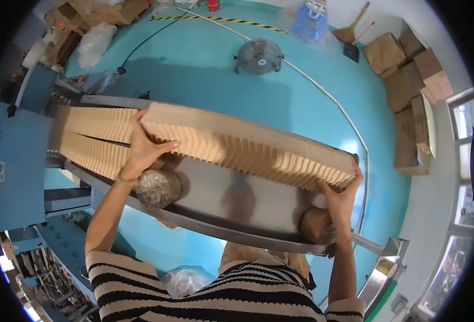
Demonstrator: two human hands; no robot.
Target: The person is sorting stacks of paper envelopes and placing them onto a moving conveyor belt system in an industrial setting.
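A blue machine cabinet (17,166) stands at far left, beside two rows of tan ribbed pieces (100,124). The left hand (145,149) pinches the left end of a long tan ribbed stack (247,150), thumb along its near side; a mottled cylinder (159,189) sits just below the wrist. The stack spans the far side of a metal tray (269,206); whether it touches it, I cannot tell. At its right end, the right hand's (344,198) fingers pinch likewise, near a brownish cylinder (317,225).
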